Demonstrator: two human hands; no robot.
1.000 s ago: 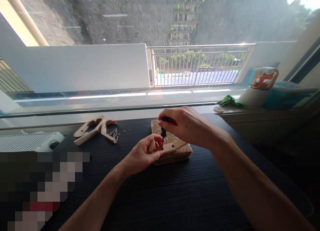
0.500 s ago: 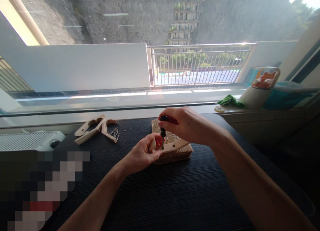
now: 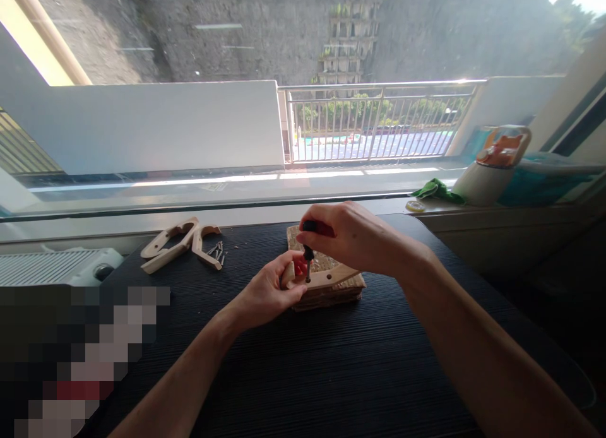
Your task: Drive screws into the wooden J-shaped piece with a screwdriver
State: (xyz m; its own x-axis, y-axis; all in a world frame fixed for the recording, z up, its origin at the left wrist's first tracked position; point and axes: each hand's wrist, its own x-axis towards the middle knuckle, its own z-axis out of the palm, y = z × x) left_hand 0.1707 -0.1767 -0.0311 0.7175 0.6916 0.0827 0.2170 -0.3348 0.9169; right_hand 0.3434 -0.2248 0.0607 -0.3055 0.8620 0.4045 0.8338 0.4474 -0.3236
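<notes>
right hand (image 3: 348,236) fingers gripping screwdriver (image 3: 308,248) upright | left hand (image 3: 269,293) fingers pinching wooden piece (image 3: 326,278) on block (image 3: 331,294)

A home, by every sign, with a hobby corner set up at the window. Twelve o'clock: wide glass (image 3: 142,198), a balcony railing (image 3: 379,119) and a rock face beyond. Two o'clock on the sill: a white cup (image 3: 476,182) with a cartoon lid and a crumpled green cloth (image 3: 436,190), plain household clutter. Nine o'clock: a white ribbed heater (image 3: 52,267). The dark ribbed table (image 3: 331,375) serves as a bench, with wooden cut-outs (image 3: 173,243) and loose screws (image 3: 216,252) at ten o'clock. Dead centre, a small screwdriver (image 3: 308,256) stands on a wooden part (image 3: 334,278).
</notes>
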